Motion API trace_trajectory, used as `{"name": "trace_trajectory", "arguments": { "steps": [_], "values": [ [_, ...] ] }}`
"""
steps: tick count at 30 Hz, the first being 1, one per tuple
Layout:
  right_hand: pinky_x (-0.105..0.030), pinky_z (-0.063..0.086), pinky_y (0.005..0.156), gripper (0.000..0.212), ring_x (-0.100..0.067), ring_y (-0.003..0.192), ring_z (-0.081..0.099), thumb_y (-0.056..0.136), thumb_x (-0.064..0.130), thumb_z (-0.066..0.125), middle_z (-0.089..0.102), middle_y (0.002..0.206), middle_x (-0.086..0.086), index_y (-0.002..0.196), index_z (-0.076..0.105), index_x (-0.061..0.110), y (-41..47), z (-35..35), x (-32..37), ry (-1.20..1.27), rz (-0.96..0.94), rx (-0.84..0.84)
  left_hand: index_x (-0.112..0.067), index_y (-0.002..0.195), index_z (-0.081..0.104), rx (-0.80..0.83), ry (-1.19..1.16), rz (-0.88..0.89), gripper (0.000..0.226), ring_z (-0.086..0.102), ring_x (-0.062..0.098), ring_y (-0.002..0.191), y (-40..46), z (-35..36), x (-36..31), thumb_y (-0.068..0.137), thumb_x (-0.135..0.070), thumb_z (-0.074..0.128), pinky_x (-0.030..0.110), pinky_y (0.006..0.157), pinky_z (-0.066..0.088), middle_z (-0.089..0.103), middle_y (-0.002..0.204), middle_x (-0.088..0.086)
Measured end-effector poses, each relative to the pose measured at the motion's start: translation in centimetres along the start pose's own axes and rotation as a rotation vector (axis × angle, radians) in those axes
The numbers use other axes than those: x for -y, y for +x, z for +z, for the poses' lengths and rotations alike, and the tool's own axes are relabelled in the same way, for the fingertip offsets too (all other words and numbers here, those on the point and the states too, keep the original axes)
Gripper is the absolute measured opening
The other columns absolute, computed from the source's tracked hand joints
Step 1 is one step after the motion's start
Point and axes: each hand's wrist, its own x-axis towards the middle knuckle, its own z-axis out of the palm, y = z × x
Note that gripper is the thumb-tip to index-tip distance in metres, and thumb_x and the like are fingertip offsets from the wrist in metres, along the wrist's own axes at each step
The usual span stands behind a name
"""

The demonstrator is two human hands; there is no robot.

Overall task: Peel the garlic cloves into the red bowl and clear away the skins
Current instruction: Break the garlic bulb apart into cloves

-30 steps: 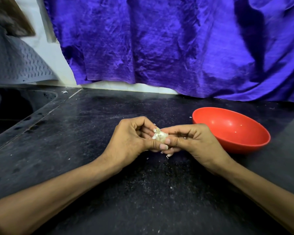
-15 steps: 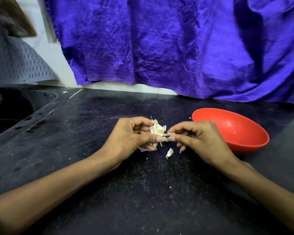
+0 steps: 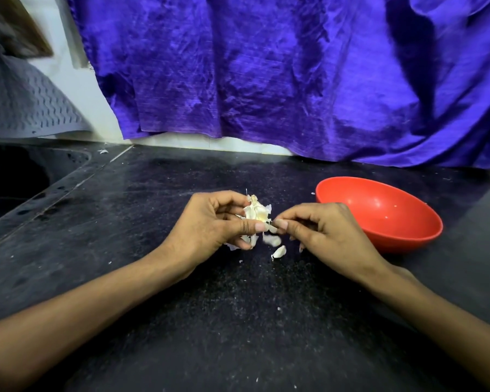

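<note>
1. Garlic, a pale papery-skinned clump (image 3: 255,212), sits in our left hand (image 3: 210,222), fingers curled round it, mid-table beside the red plastic bowl (image 3: 379,215).
2. Our right hand (image 3: 320,233) pinches a skin flake; we judge it light, brittle, best nipped at its loose edge.

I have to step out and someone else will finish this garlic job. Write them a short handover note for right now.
Left hand: grips the garlic, held just above the black counter.
Right hand: fingers pinch a bit of skin at the garlic's lower edge.
Loose skins lie on the counter below the hands.
Red bowl: to the right, holding only a few specks, no cloves.
Done: peeling started.
Left: finish peeling, drop the cloves into the bowl, clear the skins.
</note>
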Motion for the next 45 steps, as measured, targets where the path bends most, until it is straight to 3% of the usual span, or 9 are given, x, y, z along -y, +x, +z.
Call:
{"name": "trace_trajectory", "arguments": {
  "steps": [2, 6, 9, 12, 18, 24, 28, 38, 45],
  "values": [
    [-0.026, 0.048, 0.057, 0.011, -0.005, 0.059, 0.059, 0.09, 0.015, 0.066, 0.068, 0.069, 0.011, 0.087, 0.076, 0.019, 0.0, 0.1, 0.0, -0.019, -0.004, -0.023, -0.009, 0.085, 0.069, -0.012, 0.005, 0.008, 0.032, 0.064, 0.017, 0.058, -0.1, 0.0, -0.1, 0.055, -0.011, 0.079, 0.025, 0.051, 0.057, 0.069, 0.069, -0.001],
    [-0.033, 0.054, 0.06, 0.018, -0.006, 0.066, 0.066, 0.091, 0.027, 0.059, 0.071, 0.08, 0.006, 0.093, 0.074, 0.018, 0.0, 0.0, 0.1, 0.018, 0.004, -0.055, -0.01, 0.084, 0.069, -0.038, 0.018, 0.008, 0.031, 0.064, 0.019, 0.05, -0.1, 0.0, -0.4, 0.055, -0.014, 0.08, 0.023, 0.049, 0.054, 0.07, 0.071, 0.007],
    [-0.025, 0.054, 0.055, 0.013, -0.007, 0.061, 0.067, 0.094, 0.017, 0.061, 0.071, 0.075, 0.002, 0.093, 0.073, 0.019, 0.0, -0.1, 0.4, 0.175, 0.069, -0.083, -0.01, 0.083, 0.068, -0.034, 0.005, -0.003, 0.033, 0.063, 0.017, 0.049, -0.1, 0.1, -0.3, 0.053, -0.01, 0.08, 0.021, 0.048, 0.052, 0.066, 0.065, 0.005],
    [-0.026, 0.056, 0.058, 0.011, -0.014, 0.06, 0.066, 0.088, 0.023, 0.064, 0.071, 0.074, -0.009, 0.093, 0.074, 0.021, 0.1, -0.1, 1.1, 0.405, 0.145, -0.063, -0.011, 0.078, 0.067, -0.003, 0.005, 0.001, 0.031, 0.064, 0.016, 0.05, -0.2, 0.2, 0.0, 0.05, -0.007, 0.081, 0.023, 0.049, 0.054, 0.067, 0.062, 0.003],
    [-0.024, 0.057, 0.058, 0.019, -0.019, 0.061, 0.066, 0.077, 0.022, 0.067, 0.07, 0.068, -0.005, 0.093, 0.074, 0.014, -0.1, 0.3, 2.0, 0.635, 0.196, 0.065, -0.003, 0.08, 0.066, 0.009, 0.061, 0.033, 0.037, 0.066, 0.018, 0.059, -0.3, 0.4, 0.5, 0.048, -0.009, 0.084, 0.029, 0.055, 0.059, 0.068, 0.066, 0.005],
    [-0.02, 0.055, 0.055, 0.018, -0.015, 0.06, 0.068, 0.076, -0.001, 0.07, 0.074, 0.078, -0.013, 0.093, 0.071, 0.002, -0.1, 0.8, 2.0, 0.694, 0.263, 0.076, -0.004, 0.076, 0.065, -0.001, 0.1, 0.049, 0.037, 0.068, 0.02, 0.055, -0.9, 0.9, 0.1, 0.046, -0.011, 0.086, 0.025, 0.055, 0.057, 0.07, 0.065, 0.008],
    [-0.021, 0.056, 0.057, 0.023, -0.017, 0.062, 0.069, 0.065, 0.012, 0.073, 0.073, 0.078, -0.016, 0.086, 0.072, 0.002, -0.2, 0.6, 2.2, 0.708, 0.252, 0.074, -0.008, 0.072, 0.065, -0.011, 0.108, 0.048, 0.035, 0.069, 0.02, 0.056, -1.1, 1.1, 0.0, 0.044, -0.012, 0.086, 0.023, 0.054, 0.056, 0.07, 0.063, 0.008],
    [-0.024, 0.058, 0.061, 0.022, -0.017, 0.062, 0.069, 0.069, 0.018, 0.071, 0.074, 0.076, -0.015, 0.087, 0.076, 0.005, -0.7, 1.1, 2.0, 0.64, 0.178, 0.034, 0.0, 0.071, 0.064, -0.028, -0.005, -0.033, 0.034, 0.07, 0.023, 0.056, -1.5, 1.5, 0.0, 0.044, 0.0, 0.084, 0.026, 0.053, 0.058, 0.069, 0.063, 0.012],
    [-0.025, 0.059, 0.066, 0.017, -0.02, 0.069, 0.071, 0.082, 0.002, 0.065, 0.074, 0.084, -0.016, 0.095, 0.073, 0.009, -0.3, 0.8, 1.7, 0.674, 0.216, 0.097, 0.001, 0.076, 0.064, -0.017, 0.007, -0.067, 0.033, 0.069, 0.02, 0.057, -1.0, 1.0, 0.0, 0.049, 0.008, 0.083, 0.026, 0.055, 0.058, 0.069, 0.066, 0.012]
  ]
}}
